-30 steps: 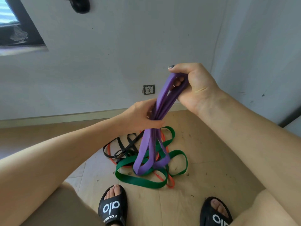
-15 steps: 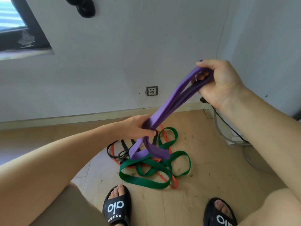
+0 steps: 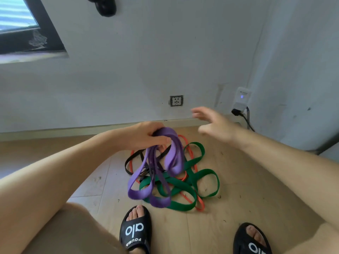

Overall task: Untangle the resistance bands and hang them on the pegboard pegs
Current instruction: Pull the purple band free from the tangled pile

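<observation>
My left hand (image 3: 146, 137) grips the purple resistance band (image 3: 172, 158) near its top, and the band's loops hang down over the pile on the floor. A wide green band (image 3: 200, 180), a thin orange band (image 3: 200, 205) and a black band (image 3: 130, 161) lie tangled together on the wooden floor below. My right hand (image 3: 214, 122) hovers to the right of the purple band, blurred, with its fingers spread and nothing in it. A dark peg or hook (image 3: 105, 6) sticks out of the wall at the top.
The white wall holds a socket (image 3: 176, 101) and, to the right, a plugged-in white device (image 3: 241, 99) with a black cable. A dark window frame (image 3: 45, 32) is at upper left. My feet in black slides (image 3: 135, 230) stand near the pile.
My right hand has let go of the purple band and opened. The band, stretched up between both hands before, now droops in loops from my left hand alone.
</observation>
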A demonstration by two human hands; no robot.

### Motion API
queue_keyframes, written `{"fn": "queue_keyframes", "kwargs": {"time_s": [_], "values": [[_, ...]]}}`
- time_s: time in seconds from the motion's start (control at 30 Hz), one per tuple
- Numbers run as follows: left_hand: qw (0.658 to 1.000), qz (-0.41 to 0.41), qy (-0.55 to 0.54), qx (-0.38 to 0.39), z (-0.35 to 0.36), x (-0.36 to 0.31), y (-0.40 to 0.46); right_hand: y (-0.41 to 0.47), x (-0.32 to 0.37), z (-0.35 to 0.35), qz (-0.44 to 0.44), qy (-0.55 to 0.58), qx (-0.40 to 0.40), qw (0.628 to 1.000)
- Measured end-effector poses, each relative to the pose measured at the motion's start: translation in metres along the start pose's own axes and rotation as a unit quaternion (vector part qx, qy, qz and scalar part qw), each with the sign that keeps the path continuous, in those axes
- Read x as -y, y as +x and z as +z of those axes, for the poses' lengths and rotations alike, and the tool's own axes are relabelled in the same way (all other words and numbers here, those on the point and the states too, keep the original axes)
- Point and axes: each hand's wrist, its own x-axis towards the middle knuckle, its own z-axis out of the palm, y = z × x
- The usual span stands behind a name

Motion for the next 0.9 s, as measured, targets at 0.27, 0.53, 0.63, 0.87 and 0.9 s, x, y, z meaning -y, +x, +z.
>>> {"fn": "queue_keyframes", "kwargs": {"time_s": [0.27, 0.53, 0.63, 0.87, 0.9], "values": [[0.998, -0.026, 0.055, -0.029, -0.012, 0.020, -0.024, 0.012, 0.029, 0.111, -0.058, -0.015, -0.024, 0.998], [0.987, -0.057, 0.147, 0.026, -0.023, 0.084, -0.074, 0.024, 0.041, 0.124, -0.087, -0.174, 0.109, 0.975], [0.986, -0.087, 0.143, 0.017, -0.023, 0.127, -0.105, 0.043, 0.063, 0.144, -0.097, -0.219, 0.178, 0.955], [0.975, -0.183, 0.129, 0.011, -0.015, 0.217, -0.171, 0.086, 0.102, 0.218, -0.141, -0.274, 0.272, 0.912], [0.972, -0.193, 0.133, 0.004, -0.017, 0.228, -0.180, 0.089, 0.104, 0.231, -0.143, -0.267, 0.285, 0.910]]}}
